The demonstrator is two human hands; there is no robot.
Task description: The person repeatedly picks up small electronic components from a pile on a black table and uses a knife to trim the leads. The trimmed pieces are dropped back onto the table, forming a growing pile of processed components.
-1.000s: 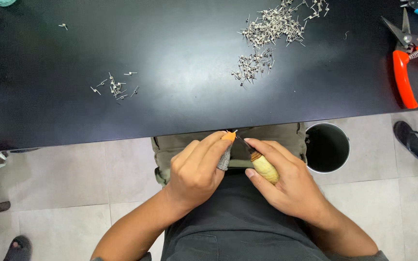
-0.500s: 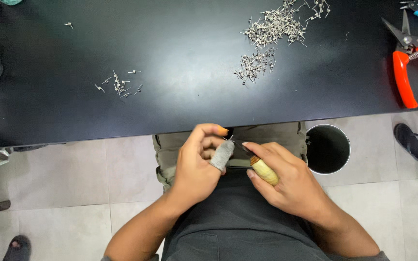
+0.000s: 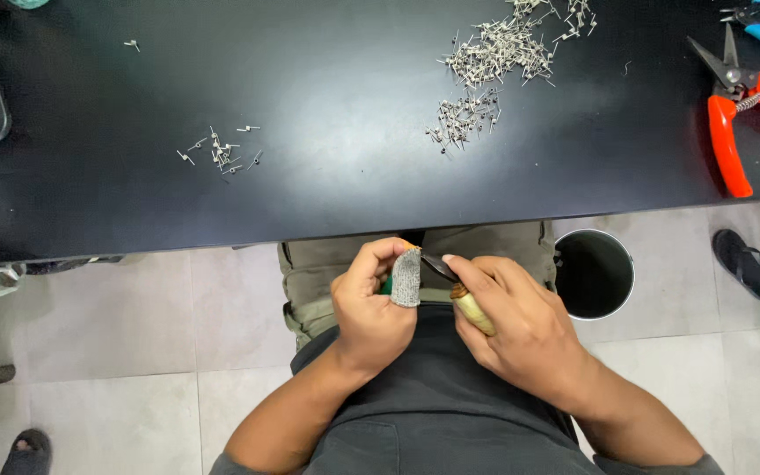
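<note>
Below the tabletop [image 3: 327, 114] edge, over the person's lap, both hands were closed on small items. The left hand [image 3: 371, 308] was curled shut, its thumb covered by a grey fabric guard [image 3: 406, 277]; a green and orange piece showed between its fingers, but what that piece was could not be told. The right hand [image 3: 516, 330] was wrapped around a small knife [image 3: 461, 295] with a pale wooden handle, forefinger laid along the dark blade, whose tip reached the thumb guard. The two grips met, nearly touching.

Beyond the grips, on the tabletop, a large heap of small metal pins [image 3: 494, 62] lay well apart, ahead and slightly right. A smaller scatter of pins [image 3: 220, 151] lay ahead to the left. Orange-handled snips [image 3: 736, 110] rested far right. Just right of the right hand, a round dark bin [image 3: 593, 273] stood on the tiled floor.
</note>
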